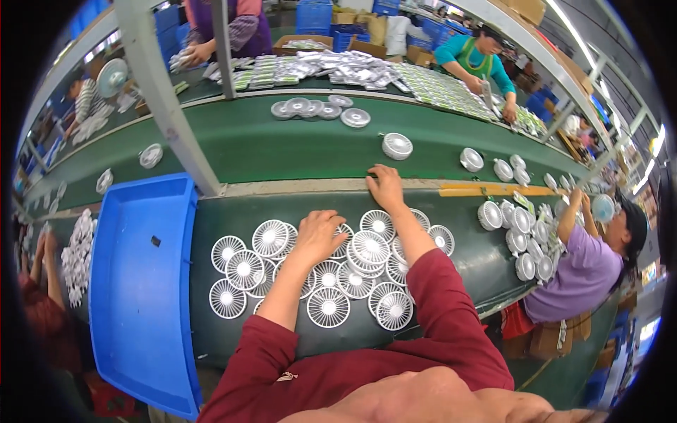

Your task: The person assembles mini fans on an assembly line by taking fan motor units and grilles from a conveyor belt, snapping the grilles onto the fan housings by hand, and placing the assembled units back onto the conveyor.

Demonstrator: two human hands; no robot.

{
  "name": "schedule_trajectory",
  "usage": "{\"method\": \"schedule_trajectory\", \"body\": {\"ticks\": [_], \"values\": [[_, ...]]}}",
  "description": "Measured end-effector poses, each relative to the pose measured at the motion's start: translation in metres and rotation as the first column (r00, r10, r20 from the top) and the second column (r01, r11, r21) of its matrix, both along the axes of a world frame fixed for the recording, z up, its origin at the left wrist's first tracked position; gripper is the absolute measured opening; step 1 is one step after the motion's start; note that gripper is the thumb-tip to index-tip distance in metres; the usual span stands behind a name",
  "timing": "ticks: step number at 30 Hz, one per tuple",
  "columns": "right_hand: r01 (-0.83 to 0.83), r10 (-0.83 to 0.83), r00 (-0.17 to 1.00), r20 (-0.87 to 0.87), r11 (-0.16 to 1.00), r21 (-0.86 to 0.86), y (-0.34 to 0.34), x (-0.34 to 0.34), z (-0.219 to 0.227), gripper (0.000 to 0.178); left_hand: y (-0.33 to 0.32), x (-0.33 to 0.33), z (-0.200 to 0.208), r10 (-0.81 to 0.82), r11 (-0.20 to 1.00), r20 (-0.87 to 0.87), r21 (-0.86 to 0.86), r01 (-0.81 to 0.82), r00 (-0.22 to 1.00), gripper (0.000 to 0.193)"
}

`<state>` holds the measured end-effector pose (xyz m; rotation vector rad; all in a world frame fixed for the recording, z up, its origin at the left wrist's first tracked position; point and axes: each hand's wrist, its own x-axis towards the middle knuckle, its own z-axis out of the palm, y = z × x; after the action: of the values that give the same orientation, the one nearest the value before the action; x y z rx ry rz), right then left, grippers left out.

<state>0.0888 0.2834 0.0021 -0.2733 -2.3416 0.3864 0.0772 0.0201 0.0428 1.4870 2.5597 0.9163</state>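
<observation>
Many round white fan grilles (328,307) with radial spokes lie in loose, overlapping piles on the green worktable before me. My left hand (319,237) rests palm down over the far side of the pile, fingers spread, touching a grille (342,240) partly hidden beneath it. Beyond the grilles my right hand (385,187) reaches to the ledge of the green conveyor belt, fingers apart and holding nothing. Nearest to it on the belt is a white round fan head (397,146), a short way past the fingertips.
At left stands a blue tray (141,282) with a small dark piece inside. Round translucent discs (356,118) and more fan heads (472,159) ride the belt. A metal post (166,99) rises at the ledge. A co-worker in purple (578,271) sits right, beside piled fan heads (520,220).
</observation>
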Motion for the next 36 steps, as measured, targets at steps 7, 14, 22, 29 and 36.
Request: {"method": "schedule_trajectory", "body": {"ticks": [7, 14, 22, 29, 36], "values": [[0.002, -0.002, 1.000, 0.029, 1.000, 0.001, 0.0056, 0.0033, -0.0037, 0.023, 0.0010, 0.0057, 0.0034, 0.005, 1.000, -0.003, -0.019, -0.005, 1.000, 0.035], [0.004, -0.004, 1.000, 0.028, 1.000, 0.006, 0.0059, -0.0004, -0.0054, 0.024, -0.0002, 0.0051, 0.0034, 0.010, 1.000, 0.002, -0.016, -0.010, 1.000, 0.036], [0.024, -0.024, 0.999, 0.035, 1.000, -0.002, 0.0061, 0.0007, -0.0034, 0.024, 0.0017, 0.0042, 0.0044, 0.007, 0.999, 0.012, -0.034, -0.007, 1.000, 0.037], [0.019, -0.019, 0.999, 0.035, 1.000, -0.013, 0.0023, 0.0025, 0.0000, 0.023, -0.0003, 0.0043, 0.0055, 0.005, 0.999, 0.022, -0.041, -0.004, 1.000, 0.037], [0.032, -0.031, 0.998, 0.057, 0.999, -0.016, 0.0008, 0.0023, 0.0013, 0.023, -0.0011, 0.0048, 0.0074, 0.007, 0.999, 0.027, -0.039, -0.006, 1.000, 0.038]]}}
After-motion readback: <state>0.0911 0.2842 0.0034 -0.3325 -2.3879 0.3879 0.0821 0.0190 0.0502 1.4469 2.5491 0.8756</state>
